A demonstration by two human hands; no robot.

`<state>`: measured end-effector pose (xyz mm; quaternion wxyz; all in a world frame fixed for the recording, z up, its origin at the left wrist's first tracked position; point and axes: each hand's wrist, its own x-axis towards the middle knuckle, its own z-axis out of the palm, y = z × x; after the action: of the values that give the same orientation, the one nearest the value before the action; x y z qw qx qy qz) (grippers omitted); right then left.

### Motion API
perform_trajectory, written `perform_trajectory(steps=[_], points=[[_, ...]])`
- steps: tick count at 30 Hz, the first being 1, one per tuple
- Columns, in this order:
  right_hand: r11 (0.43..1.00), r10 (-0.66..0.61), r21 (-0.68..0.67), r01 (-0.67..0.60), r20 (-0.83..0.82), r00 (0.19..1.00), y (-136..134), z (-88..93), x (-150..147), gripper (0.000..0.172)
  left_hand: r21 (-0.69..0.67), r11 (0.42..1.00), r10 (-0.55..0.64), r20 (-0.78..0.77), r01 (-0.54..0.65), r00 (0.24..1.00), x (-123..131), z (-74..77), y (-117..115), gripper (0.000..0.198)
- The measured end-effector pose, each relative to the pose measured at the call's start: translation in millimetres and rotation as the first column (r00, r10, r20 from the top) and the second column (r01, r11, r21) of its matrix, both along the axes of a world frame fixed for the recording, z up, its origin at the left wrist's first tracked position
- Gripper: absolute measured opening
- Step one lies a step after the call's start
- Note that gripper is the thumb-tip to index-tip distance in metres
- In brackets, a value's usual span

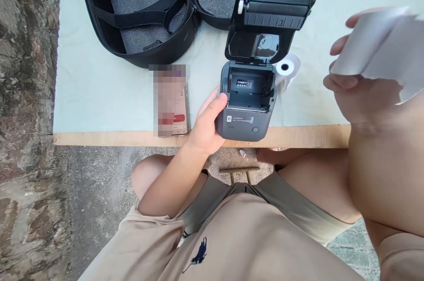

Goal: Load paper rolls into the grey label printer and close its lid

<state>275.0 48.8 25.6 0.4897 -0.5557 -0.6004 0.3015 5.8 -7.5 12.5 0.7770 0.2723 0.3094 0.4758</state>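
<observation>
Dark grey casing identifies your printer (243, 124), located at the front edge of the table (92, 91); whether its base touches the tabletop cannot be determined. Its lid (233, 24) stands raised, exposing the paper bay (245, 100). The smaller print on the front label is too fine to read.

Your left hand (207, 122) grips the printer's left side, thumb against the casing near the bay; the other fingers are mostly hidden behind the body. Your right hand (353, 100), well apart to the right, is part-curled around a white paper roll (371, 47). Motion blur softens both, and the paper's loose end meets the right picture edge.

A second roll (293, 64) lies just beside the printer, partly hidden by it. Left of your left hand, the phone (180, 108) has much of its screen masked by blurred blocks. Behind it, the black case (139, 58) lies spread, cut off at the top.
</observation>
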Motion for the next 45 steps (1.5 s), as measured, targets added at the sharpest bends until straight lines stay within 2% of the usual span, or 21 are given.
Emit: perform_trajectory(steps=[3,6,7,9,11,13,19,21,25,29,31,33,34,36,38,41,45], points=[[0.991,-0.069,-0.126,0.046,-0.183,0.981,1.2,-6.7,1.0,0.04,0.012,1.0,0.006,0.032,-0.007,0.999,-0.1,1.1,-0.1,0.027],[0.977,-0.136,-0.196,0.088,-0.251,0.958,-16.8,4.5,-8.4,0.044,-0.002,1.0,0.021,0.01,-0.021,1.0,0.5,3.4,-0.1,0.027],[0.973,-0.151,-0.202,0.11,-0.199,0.968,-23.2,8.5,-10.7,0.044,-0.005,1.0,0.024,-0.005,-0.024,1.0,0.8,4.2,0.1,0.027],[0.975,-0.157,-0.153,0.164,0.051,0.986,-32.5,13.8,-12.6,0.037,-0.001,0.999,0.032,-0.034,-0.032,0.999,1.3,5.6,0.8,0.028],[0.984,-0.132,-0.065,0.163,0.344,0.93,-36.3,15.5,-11.9,0.028,0.011,0.999,0.038,-0.052,-0.037,0.998,1.8,5.9,1.7,0.028],[0.993,-0.092,-0.025,0.119,0.487,0.869,-36.2,15.7,-11.1,0.029,0.024,0.999,0.048,-0.058,-0.047,0.997,2.2,5.1,2.4,0.029],[0.976,-0.085,-0.124,0.178,0.535,0.841,-34.5,16.4,-13.8,0.056,0.039,0.997,0.065,-0.054,-0.063,0.996,2.6,1.9,2.5,0.028],[0.978,-0.08,-0.116,0.175,0.565,0.821,-33.6,15.3,-12.9,0.057,0.042,0.997,0.065,-0.058,-0.063,0.996,2.3,1.8,2.0,0.028],[0.991,-0.092,-0.01,0.137,0.688,0.719,-27.9,11.2,-8.8,0.053,0.032,0.998,0.053,-0.058,-0.051,0.997,2.2,3.0,1.0,0.03],[0.979,-0.031,-0.112,0.171,0.744,0.668,-23.7,7.4,-5.0,0.06,0.034,0.998,0.052,-0.028,-0.051,0.998,2.4,3.6,0.2,0.029],[0.988,-0.068,-0.036,0.152,0.775,0.628,-24.8,7.8,-3.6,0.061,0.029,0.998,0.05,-0.008,-0.05,0.999,2.3,3.8,-0.3,0.028],[0.982,-0.183,0.179,0.065,0.786,0.59,-28.4,11.3,-5.1,0.06,0.02,0.999,0.042,0.003,-0.042,0.999,2.0,4.3,-0.7,0.028],[0.959,-0.235,0.283,0.013,0.77,0.593,-30.8,14.1,-7.9,0.059,0.017,0.999,0.039,0.001,-0.039,0.999,1.8,4.6,-0.9,0.028],[0.921,-0.258,0.383,-0.067,0.731,0.632,-35.5,20.3,-18.5,0.052,0.02,0.999,0.051,-0.011,-0.051,0.999,1.6,5.8,-1.3,0.027],[0.942,-0.158,0.313,-0.122,0.733,0.662,-38.3,24.6,-34.2,0.05,0.031,0.995,0.096,-0.008,-0.096,0.995,1.8,7.3,-1.6,0.025],[0.976,-0.021,0.162,-0.145,0.734,0.679,-35.7,24.0,-58.1,0.057,0.03,0.981,0.193,0.022,-0.193,0.981,1.9,9.6,-1.7,0.031],[0.997,0.077,-0.06,-0.048,0.697,0.713,-26.8,19.1,-75.6,0.063,-0.013,0.975,0.222,0.008,-0.221,0.975,1.2,11.2,-1.9,0.041]])
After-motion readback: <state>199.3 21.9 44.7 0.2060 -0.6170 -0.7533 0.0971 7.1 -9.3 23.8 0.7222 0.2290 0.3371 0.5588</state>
